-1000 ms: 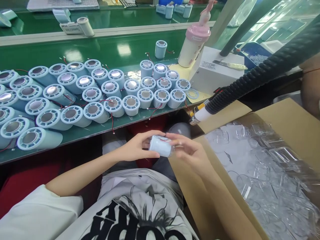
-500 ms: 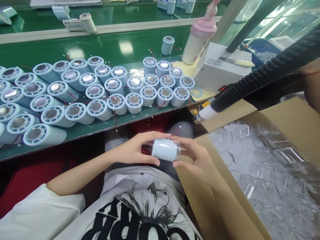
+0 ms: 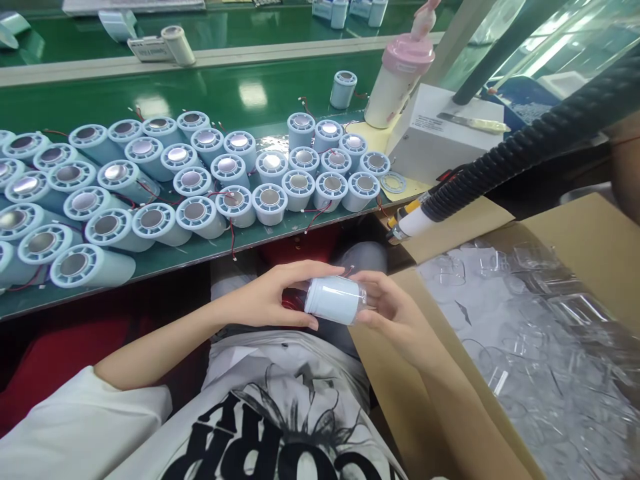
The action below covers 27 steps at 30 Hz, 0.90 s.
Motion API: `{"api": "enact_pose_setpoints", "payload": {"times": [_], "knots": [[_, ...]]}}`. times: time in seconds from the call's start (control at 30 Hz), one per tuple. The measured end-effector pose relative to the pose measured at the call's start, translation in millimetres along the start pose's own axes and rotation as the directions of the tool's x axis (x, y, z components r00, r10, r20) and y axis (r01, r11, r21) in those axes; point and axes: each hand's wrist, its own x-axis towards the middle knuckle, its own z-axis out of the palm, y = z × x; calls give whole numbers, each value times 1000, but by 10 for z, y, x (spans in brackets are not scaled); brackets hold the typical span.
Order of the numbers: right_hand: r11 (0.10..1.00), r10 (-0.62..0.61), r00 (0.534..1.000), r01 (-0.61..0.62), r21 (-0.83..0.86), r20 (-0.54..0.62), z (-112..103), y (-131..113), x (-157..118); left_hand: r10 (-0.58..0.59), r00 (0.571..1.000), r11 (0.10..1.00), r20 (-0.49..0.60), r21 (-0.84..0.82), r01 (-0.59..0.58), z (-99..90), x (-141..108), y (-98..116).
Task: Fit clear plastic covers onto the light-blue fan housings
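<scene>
A light blue cylinder (image 3: 333, 300) lies on its side between my hands, with a clear plastic sleeve around it that reaches past its right end. My left hand (image 3: 273, 295) grips the cylinder's left end, thumb below and fingers above. At the right end, my right hand (image 3: 395, 310) holds the clear sleeve between thumb and fingers. A thin wire shows near the right fingertips. Beyond my hands, several similar blue cylinders (image 3: 270, 199) with metal discs on top and red wires stand on the green bench (image 3: 220, 87).
On my right is a cardboard box (image 3: 435, 327) holding several clear plastic pieces (image 3: 530, 347). A black corrugated hose (image 3: 520, 150) slants above it. A pink-lidded bottle (image 3: 400, 77) stands beside a white device (image 3: 430, 137). A blue bin (image 3: 530, 100) is behind.
My right hand has shifted slightly right and the clear sleeve now extends further past the cylinder's right end. A lone cylinder at the back has moved right along the green surface.
</scene>
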Motion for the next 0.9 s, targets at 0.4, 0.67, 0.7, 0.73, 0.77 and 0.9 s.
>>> {"api": "enact_pose_setpoints", "payload": {"times": [0.4, 0.67, 0.7, 0.73, 0.77, 0.9], "knots": [[963, 233, 972, -231, 139, 1, 37, 109, 57, -32, 999, 999, 10, -14, 32, 16, -20, 20], [906, 375, 923, -384, 181, 80, 103, 95, 92, -53, 998, 993, 34, -108, 56, 24, -17, 24], [892, 399, 911, -411, 189, 103, 105, 96, 96, -39, 999, 993, 33, -114, 43, 25, -15, 23], [875, 424, 897, -442, 198, 127, 107, 95, 98, -23, 999, 993, 29, -119, 26, 27, -13, 21], [857, 450, 881, -472, 208, 147, 109, 90, 98, -4, 1000, 992, 25, -122, 7, 27, -11, 19], [785, 533, 817, -574, 234, 217, 122, 45, 97, 64, 998, 995, 12, -79, -63, 23, -4, 5]]}}
